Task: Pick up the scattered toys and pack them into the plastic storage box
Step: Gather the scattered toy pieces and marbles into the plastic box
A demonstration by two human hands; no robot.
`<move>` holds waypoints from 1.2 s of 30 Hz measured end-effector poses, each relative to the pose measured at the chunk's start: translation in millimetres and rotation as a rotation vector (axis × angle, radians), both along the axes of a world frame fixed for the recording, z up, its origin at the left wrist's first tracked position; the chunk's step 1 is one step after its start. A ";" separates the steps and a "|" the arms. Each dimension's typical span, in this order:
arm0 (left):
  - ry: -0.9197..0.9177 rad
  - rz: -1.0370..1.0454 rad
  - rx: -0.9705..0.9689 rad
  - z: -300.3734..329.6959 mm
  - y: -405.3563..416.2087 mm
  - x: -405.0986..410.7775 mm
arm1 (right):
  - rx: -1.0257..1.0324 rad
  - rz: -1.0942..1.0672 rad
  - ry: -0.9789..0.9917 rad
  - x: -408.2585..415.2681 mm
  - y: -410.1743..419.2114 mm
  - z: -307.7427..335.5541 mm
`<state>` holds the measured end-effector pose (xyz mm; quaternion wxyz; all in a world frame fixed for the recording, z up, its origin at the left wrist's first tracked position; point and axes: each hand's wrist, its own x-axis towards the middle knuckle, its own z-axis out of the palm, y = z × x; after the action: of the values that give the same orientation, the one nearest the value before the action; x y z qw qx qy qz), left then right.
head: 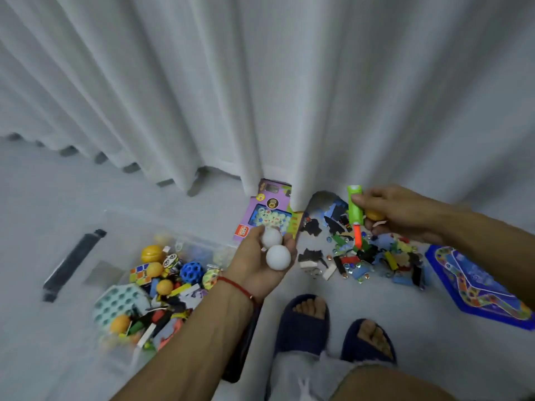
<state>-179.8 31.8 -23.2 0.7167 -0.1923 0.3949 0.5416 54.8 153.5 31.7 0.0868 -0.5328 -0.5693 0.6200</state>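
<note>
My left hand (262, 266) is palm up and holds two white balls (275, 248) just right of the clear plastic storage box (121, 224). The box sits on the floor at lower left and holds several toys: orange balls, a blue holed ball (191, 272), a puzzle cube, blocks. My right hand (396, 212) is higher, at the right, gripping a green and orange toy stick (355, 215) together with an orange ball (375, 216). Below it lies a pile of scattered small toys (364, 256): blocks, puzzle pieces, glass beads.
A purple toy package (267, 211) leans at the foot of the white curtain (260, 96). A blue game board (477, 285) lies at the right. The box's lid with a black latch (72, 264) rests at the left. My feet in dark slippers (333, 328) stand near the pile.
</note>
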 end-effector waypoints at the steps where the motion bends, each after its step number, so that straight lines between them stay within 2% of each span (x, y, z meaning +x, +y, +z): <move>1: -0.018 0.029 0.009 7.1 -15.8 -15.3 | 0.006 0.063 -0.011 -17.8 -9.0 19.8; 5: 0.015 0.143 0.012 21.9 -89.6 -85.3 | -0.013 0.314 -0.028 -106.1 -50.0 73.3; 9: 0.150 0.180 -0.039 24.4 -148.3 -131.3 | -0.063 0.489 -0.093 -200.0 -93.7 82.1; 13: 0.430 0.243 -0.133 26.0 -175.4 -147.9 | -0.132 0.467 -0.144 -257.1 -130.6 52.1; 15: 0.577 0.218 -0.120 30.0 -182.3 -151.9 | -0.073 0.512 -0.220 -256.2 -132.2 43.9; 19: 0.942 0.063 -0.152 29.9 -176.1 -150.2 | 0.065 0.562 -0.277 -209.4 -106.2 52.4; 22: 1.148 -0.063 -0.053 27.1 -151.0 -125.2 | 0.106 0.527 -0.386 -149.5 -78.3 53.5; 27: 1.306 -0.262 0.213 24.8 -84.8 -46.5 | 0.189 0.413 -0.647 -23.1 -38.3 29.3; 31: 1.352 -0.462 0.272 -0.4 -33.6 19.9 | 0.213 0.407 -0.910 58.9 -28.1 -15.2; 36: 1.423 -0.811 0.242 -70.1 11.2 68.6 | 0.124 0.327 -0.914 116.8 -44.0 -113.6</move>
<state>-111.2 43.0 -93.3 0.4509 0.4325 0.7319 0.2719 171.6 109.6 -82.0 -0.2392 -0.6478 -0.6612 0.2930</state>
